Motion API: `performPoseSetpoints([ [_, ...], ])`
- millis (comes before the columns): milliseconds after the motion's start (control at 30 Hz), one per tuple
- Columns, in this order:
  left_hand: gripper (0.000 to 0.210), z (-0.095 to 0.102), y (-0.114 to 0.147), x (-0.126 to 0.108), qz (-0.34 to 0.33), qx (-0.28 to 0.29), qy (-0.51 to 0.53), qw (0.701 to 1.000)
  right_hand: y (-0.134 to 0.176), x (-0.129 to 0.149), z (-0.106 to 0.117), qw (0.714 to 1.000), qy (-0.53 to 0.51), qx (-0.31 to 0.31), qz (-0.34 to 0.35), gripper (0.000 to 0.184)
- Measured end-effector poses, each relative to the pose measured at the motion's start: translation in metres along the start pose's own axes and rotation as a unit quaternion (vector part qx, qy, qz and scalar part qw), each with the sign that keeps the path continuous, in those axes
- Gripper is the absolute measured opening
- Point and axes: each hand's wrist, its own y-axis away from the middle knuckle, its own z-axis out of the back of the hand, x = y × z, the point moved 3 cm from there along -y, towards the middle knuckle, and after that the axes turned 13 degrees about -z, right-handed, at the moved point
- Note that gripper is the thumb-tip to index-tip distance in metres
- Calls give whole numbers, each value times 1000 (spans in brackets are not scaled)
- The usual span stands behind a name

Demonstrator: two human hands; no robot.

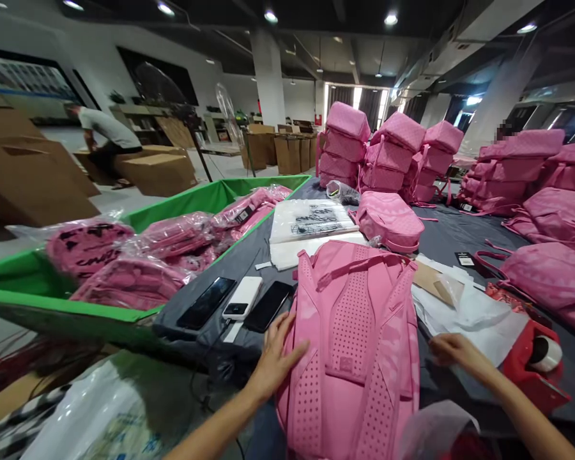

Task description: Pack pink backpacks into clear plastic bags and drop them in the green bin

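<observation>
A pink backpack (352, 332) lies in front of me with its perforated back panel and shoulder straps facing up. My left hand (278, 354) rests against its left edge, thumb and fingers spread apart. To the right of the backpack, my right hand (455, 352) is closed with its fingers curled in. Whether anything is pinched there is hidden. Beside that hand lie crumpled white sheets (483, 319) with a piece of brown card (436, 281). A red tape dispenser (531, 367) with a white roll stands right of my right forearm.
Two dark phones (206, 303) and a white power bank (243, 297) lie left of the backpack. Behind it are printed plastic bags (311, 220) and a small pink bag (390, 220). A green-rimmed bin (138, 313) holds wrapped bags. Pink bags (345, 144) stand stacked. A person (108, 137) bends among cartons.
</observation>
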Motion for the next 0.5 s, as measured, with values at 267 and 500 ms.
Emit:
performPoseSetpoints([
  [267,48,-8,-213,-10,152,-43,-74,985,7,148,-52,904,116,-184,368,30],
  [500,29,21,-263,1,171,-42,12,984,-31,244,-137,783,410,-72,462,18],
])
